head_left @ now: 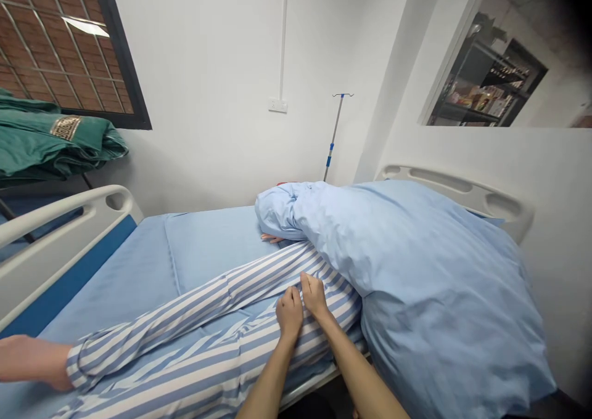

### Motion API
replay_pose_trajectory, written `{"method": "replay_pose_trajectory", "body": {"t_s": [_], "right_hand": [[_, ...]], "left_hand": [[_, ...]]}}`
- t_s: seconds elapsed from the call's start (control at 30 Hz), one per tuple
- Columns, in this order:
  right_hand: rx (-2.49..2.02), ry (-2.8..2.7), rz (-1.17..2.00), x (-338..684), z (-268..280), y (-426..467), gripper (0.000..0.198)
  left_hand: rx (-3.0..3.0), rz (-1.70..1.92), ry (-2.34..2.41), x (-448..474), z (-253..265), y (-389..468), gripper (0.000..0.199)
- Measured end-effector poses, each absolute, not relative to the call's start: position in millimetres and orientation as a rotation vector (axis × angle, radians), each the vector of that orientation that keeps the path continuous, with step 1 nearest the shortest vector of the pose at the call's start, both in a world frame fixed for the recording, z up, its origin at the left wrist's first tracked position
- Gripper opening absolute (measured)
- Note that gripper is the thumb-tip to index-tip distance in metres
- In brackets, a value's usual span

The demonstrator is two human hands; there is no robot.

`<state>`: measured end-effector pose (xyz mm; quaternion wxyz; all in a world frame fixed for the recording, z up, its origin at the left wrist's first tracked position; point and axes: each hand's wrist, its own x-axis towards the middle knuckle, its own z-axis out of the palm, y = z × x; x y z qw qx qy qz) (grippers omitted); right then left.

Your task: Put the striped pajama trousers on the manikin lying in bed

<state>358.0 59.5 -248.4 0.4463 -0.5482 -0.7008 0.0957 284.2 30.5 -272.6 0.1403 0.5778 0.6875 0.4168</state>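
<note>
Blue-and-white striped trousers (194,311) cover the legs of a figure lying on the bed. My left hand (290,313) is closed in a fist at the upper thigh, with the striped cloth in its grip. Just to its right, my right hand (314,294) is also closed on the cloth, near the hip; the fingertips of both are hidden. A bunched light-blue quilt (416,252) hides the figure's upper body. From under its edge peeks the figure's hand (272,238). One bare foot (39,362) shows at the lower left.
The bed has a light-blue sheet (217,231), a pale end board (69,246) at left and another board (462,191) at right. An IV pole (333,137) stands behind it, by the wall. Folded green cloth (60,138) lies at far left.
</note>
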Motion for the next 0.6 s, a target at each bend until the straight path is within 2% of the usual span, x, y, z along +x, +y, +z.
{"method": "replay_pose_trajectory", "body": {"t_s": [0.43,0.6], "right_hand": [[-1.386,-1.739,0.469,384,-277,68,0.048],[-1.418,-1.626,0.488,392,-277,68,0.047]], "left_hand": [[1.45,1.316,1.823,309,-265,45,0.033],[1.459,1.217,1.907,324,-273,49,0.036]]}}
